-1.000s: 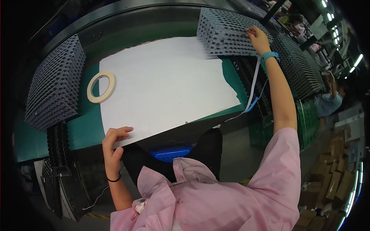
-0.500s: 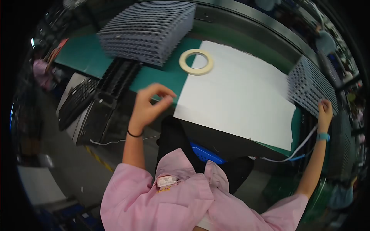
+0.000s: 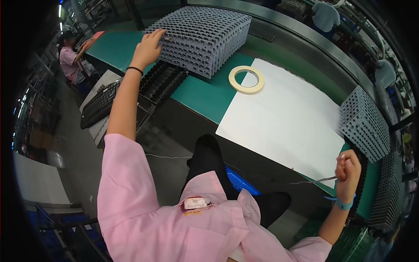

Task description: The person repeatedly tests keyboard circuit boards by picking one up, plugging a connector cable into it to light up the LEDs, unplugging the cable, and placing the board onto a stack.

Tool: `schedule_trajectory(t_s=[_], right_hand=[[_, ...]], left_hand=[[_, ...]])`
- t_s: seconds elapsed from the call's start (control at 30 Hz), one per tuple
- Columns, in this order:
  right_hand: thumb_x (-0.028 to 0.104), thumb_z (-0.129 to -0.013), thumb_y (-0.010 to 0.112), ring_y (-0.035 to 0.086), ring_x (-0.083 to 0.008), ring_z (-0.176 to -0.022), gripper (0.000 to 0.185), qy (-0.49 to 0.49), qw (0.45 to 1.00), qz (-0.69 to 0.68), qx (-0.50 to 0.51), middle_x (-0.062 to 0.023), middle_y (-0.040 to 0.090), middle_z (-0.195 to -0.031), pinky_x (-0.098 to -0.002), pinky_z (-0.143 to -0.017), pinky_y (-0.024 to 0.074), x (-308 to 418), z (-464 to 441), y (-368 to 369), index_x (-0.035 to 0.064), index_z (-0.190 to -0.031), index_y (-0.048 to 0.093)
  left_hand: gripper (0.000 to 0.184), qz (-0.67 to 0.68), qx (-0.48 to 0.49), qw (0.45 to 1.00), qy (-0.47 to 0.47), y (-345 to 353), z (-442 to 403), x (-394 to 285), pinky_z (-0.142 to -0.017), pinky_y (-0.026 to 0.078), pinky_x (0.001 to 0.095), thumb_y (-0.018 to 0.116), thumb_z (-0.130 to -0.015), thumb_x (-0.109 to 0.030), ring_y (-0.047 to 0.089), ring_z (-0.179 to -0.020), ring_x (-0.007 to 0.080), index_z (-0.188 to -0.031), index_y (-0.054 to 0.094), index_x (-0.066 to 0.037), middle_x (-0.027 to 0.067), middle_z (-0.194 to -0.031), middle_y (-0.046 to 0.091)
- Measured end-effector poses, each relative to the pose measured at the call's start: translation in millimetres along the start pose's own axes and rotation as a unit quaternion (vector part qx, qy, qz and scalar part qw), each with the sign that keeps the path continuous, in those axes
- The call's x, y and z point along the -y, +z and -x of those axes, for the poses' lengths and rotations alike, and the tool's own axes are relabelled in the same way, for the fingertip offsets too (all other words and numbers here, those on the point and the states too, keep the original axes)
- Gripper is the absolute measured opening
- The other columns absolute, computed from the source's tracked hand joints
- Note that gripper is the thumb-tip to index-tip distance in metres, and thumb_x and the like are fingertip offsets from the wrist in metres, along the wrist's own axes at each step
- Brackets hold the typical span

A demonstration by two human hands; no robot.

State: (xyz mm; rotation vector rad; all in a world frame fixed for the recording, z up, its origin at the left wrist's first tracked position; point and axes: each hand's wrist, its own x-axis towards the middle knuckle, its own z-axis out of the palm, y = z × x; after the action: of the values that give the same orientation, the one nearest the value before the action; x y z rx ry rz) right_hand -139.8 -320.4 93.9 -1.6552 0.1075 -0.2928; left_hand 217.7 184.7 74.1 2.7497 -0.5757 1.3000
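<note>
My left hand (image 3: 149, 49) is at the near left corner of a row of upright grey panels (image 3: 188, 54) dotted with small dark parts. Its fingers are stretched out, with the tips at the top edge of the nearest panel; whether they touch it is unclear. My right hand (image 3: 348, 171) is curled closed over the right corner of a large white sheet (image 3: 283, 118). A thin grey cord (image 3: 315, 180) runs up to it, and a blue band (image 3: 344, 204) circles that wrist. What the curled fingers hold, if anything, is hidden.
A roll of cream tape (image 3: 234, 81) lies partly on the sheet, on the green mat (image 3: 198, 98). More grey panels (image 3: 365, 123) stand at the right. Black slotted racks (image 3: 162, 85) and a keyboard (image 3: 100, 102) are at the left. Another person (image 3: 70, 61) sits farther off.
My left hand has moved up and left from above the mat's edge to the panels. My right hand has drawn back from the right-hand panels towards me. The camera view has shifted.
</note>
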Motion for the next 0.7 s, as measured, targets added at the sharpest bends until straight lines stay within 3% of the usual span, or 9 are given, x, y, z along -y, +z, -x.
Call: schedule_trajectory(t_s=[0.2,0.27,0.33,0.43,0.53,0.7], right_hand=[[0.019,-0.081,0.047,0.023,-0.0016,-0.046,0.019,0.034,0.996,-0.083,-0.006,0.0042,0.036,-0.058,-0.0152,-0.041,0.0163,-33,22,15,0.0004,-0.083,0.051],[0.017,-0.082,0.048,0.025,-0.003,-0.045,0.017,0.023,0.977,-0.211,-0.005,-0.0006,0.043,-0.06,-0.0152,-0.039,0.0182,-42,27,17,-0.0002,-0.082,0.051],[0.016,-0.082,0.048,0.026,-0.0034,-0.045,0.017,0.022,0.971,-0.236,-0.014,-0.0021,0.044,-0.061,-0.0153,-0.039,0.0186,-45,28,20,-0.0006,-0.081,0.051],[0.014,-0.082,0.048,0.027,-0.0044,-0.044,0.016,0.026,0.949,-0.312,-0.04,-0.0067,0.049,-0.064,-0.0156,-0.038,0.0198,-50,38,24,-0.0016,-0.081,0.051],[0.009,-0.081,0.047,0.028,-0.0052,-0.043,0.013,0.04,0.951,-0.3,-0.06,-0.0104,0.052,-0.065,-0.0157,-0.038,0.0211,-54,45,23,-0.0028,-0.081,0.052],[0.004,-0.079,0.049,0.03,-0.0062,-0.043,0.013,0.025,0.956,-0.29,-0.043,-0.0105,0.051,-0.064,-0.0165,-0.037,0.0224,-56,50,38,-0.0074,-0.077,0.055]], left_hand=[[0.024,-0.096,0.087,0.991,-0.021,-6,-14,8,-0.08,0.043,0.0364,0.053,-0.078,-0.014,0.052,-0.094,0.0228,-0.101,0.055,-0.018,-0.004,-0.103,0.057],[0.018,-0.161,0.102,0.982,-0.015,-13,-17,7,-0.081,0.042,0.0361,0.054,-0.078,-0.016,0.052,-0.094,0.0212,-0.096,0.055,-0.018,-0.005,-0.099,0.057],[0.012,-0.151,0.058,0.986,0.029,-25,-19,4,-0.083,0.04,0.0359,0.054,-0.078,-0.017,0.052,-0.093,0.0176,-0.09,0.053,-0.018,-0.0061,-0.092,0.057],[0.011,-0.184,-0.014,0.975,0.123,-58,-29,-9,-0.086,0.037,0.0356,0.052,-0.078,-0.016,0.052,-0.096,0.0158,-0.088,0.052,-0.017,-0.0064,-0.091,0.057],[0.013,-0.238,-0.055,0.953,0.178,-95,-36,-29,-0.093,0.032,0.0353,0.05,-0.079,-0.014,0.051,-0.101,0.0143,-0.091,0.052,-0.017,-0.0088,-0.095,0.056],[0.017,-0.156,-0.12,0.951,0.238,-137,-28,-101,-0.096,0.031,0.0342,0.057,-0.075,-0.01,0.052,-0.098,0.0127,-0.091,0.058,-0.015,-0.0092,-0.093,0.059]])
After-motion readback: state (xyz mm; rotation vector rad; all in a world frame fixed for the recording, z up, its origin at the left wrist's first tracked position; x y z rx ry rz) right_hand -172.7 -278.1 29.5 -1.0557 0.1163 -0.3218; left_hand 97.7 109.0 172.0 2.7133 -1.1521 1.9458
